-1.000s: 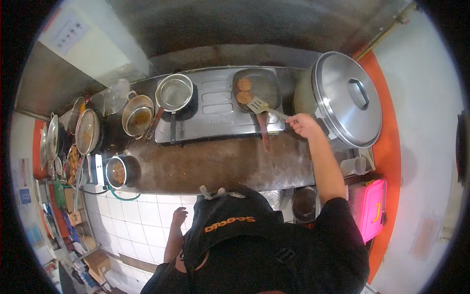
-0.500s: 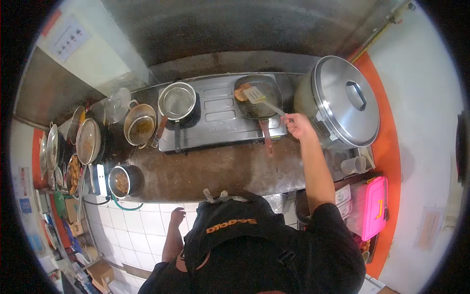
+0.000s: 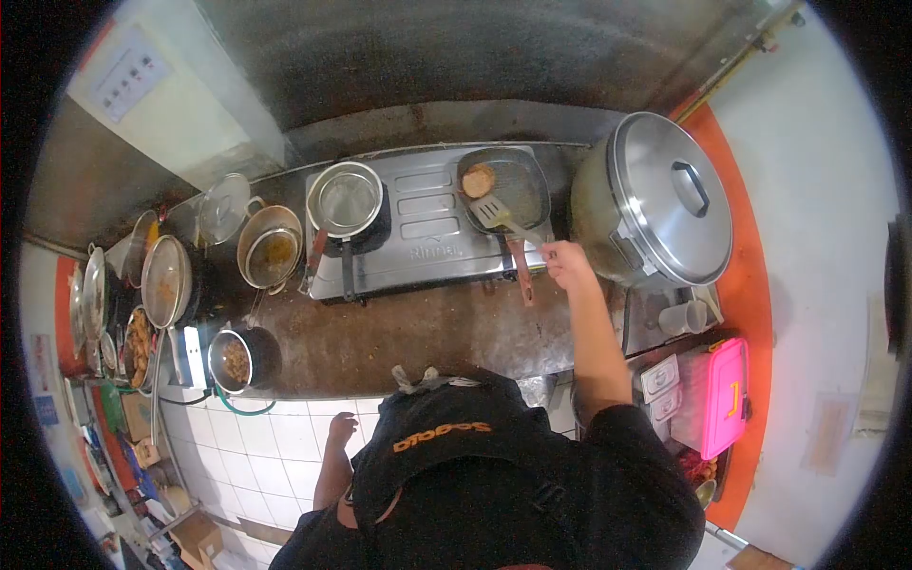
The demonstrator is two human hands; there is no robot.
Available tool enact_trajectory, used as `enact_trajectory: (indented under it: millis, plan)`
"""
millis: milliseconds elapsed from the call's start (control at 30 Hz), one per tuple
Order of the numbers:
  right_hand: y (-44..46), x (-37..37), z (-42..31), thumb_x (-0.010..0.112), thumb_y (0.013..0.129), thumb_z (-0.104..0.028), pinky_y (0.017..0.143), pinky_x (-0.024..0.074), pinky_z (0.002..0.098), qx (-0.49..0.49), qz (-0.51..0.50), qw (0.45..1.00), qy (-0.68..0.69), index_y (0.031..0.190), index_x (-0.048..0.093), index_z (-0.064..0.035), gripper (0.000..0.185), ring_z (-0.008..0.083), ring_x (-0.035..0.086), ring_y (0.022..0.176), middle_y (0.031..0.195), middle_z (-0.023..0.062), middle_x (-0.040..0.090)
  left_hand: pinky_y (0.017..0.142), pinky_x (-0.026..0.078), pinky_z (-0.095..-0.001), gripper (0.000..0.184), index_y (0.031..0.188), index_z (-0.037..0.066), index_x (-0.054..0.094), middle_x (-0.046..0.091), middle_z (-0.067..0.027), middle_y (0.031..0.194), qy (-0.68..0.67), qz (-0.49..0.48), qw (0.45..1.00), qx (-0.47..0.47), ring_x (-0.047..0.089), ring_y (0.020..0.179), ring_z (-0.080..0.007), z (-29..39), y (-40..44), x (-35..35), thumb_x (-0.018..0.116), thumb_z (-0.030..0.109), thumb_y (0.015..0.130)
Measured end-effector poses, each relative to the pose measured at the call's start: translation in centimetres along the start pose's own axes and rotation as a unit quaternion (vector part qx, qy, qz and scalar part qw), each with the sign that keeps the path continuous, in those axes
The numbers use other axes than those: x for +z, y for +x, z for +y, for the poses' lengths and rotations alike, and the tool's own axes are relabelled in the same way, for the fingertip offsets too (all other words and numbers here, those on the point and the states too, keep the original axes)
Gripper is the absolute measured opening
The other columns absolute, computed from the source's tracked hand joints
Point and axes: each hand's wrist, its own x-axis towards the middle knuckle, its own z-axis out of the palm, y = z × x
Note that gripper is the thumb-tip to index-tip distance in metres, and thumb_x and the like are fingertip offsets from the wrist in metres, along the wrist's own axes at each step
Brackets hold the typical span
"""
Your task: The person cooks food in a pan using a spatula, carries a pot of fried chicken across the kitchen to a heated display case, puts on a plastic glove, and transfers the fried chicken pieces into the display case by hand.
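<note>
My right hand [image 3: 568, 264] is closed around the handle of a slotted spatula [image 3: 492, 213]. The spatula's head is over the lower left part of a square frying pan [image 3: 528, 188], just below a round browned patty [image 3: 477, 180] lying in the pan. Whether the head touches the pan bottom, I cannot tell. The pan's reddish-brown handle [image 3: 522, 271] points towards me, left of my right hand. Down at my side, over the tiled floor, my left hand [image 3: 342, 427] hangs with fingers loosely bent and apart, and nothing is visible in it.
The pan sits on a silver two-burner stove [image 3: 427, 252]; a pot with a strainer [image 3: 347, 198] occupies the left burner. A large lidded pot [image 3: 655, 209] stands close on the right. Leftward are a two-handled pan [image 3: 271, 249] and a small pot of food [image 3: 231, 360].
My right hand has drawn the spatula down towards me, off the patty. The patty, partly covered before, now shows whole and lies flat. My left hand stays low at my side.
</note>
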Motion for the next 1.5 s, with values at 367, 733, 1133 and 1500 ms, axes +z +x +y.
enact_trajectory:
  millis: [367, 733, 1133, 1500]
  plan:
    - [-0.6, 3.7, 3.9, 0.056, 0.087, -0.006, 0.034, 0.0207, 0.0216, -0.051, 0.001, 0.991, 0.123, 0.081, 0.055, 0.0002, 0.009, 0.007, 0.035, 0.041, 0.064, 0.004, 0.051, 0.055, 0.052, -0.0275, 0.029, 0.11, -0.001, 0.059, 0.071, -0.0126, 0.082, 0.0, -0.002, 0.998, 0.063, 0.065, 0.062, -0.0166, 1.0, 3.3, -1.4, 0.055, 0.0, 0.082]
    - [-2.2, 4.1, 1.3, 0.06, 0.079, -0.005, 0.035, 0.0205, 0.0262, -0.079, 0.166, 0.981, -0.056, 0.073, 0.056, -0.001, 0.008, 0.0096, 0.037, 0.041, 0.062, 0.0037, 0.049, 0.054, 0.052, -0.0274, 0.03, 0.113, -0.003, 0.057, 0.071, -0.0124, 0.081, -0.032, -0.027, 0.992, 0.117, 0.065, 0.062, -0.0173, 0.3, 3.8, -0.6, 0.055, -0.002, 0.083]
    - [3.9, 5.2, 2.3, 0.055, 0.075, 0.002, 0.031, 0.0222, 0.0262, -0.035, 0.054, 0.996, 0.065, 0.065, 0.051, -0.0027, 0.012, 0.0123, 0.036, 0.037, 0.058, 0.0068, 0.047, 0.056, 0.053, -0.0302, 0.032, 0.111, -0.002, 0.06, 0.069, -0.0141, 0.081, -0.007, 0.016, 1.0, 0.012, 0.064, 0.061, -0.0193, 1.9, 1.6, -0.4, 0.055, -0.003, 0.08]
    - [5.7, 6.9, 6.9, 0.062, 0.091, -0.024, 0.037, 0.0324, 0.0234, -0.034, 0.046, 0.995, 0.083, 0.091, 0.057, -0.0003, 0.024, 0.0118, 0.04, 0.044, 0.072, 0.0075, 0.054, 0.056, 0.053, -0.0298, 0.026, 0.105, -0.002, 0.063, 0.071, -0.0139, 0.085, -0.006, 0.023, 1.0, 0.008, 0.065, 0.062, -0.0161, 2.5, 2.7, -1.0, 0.059, 0.0, 0.079]
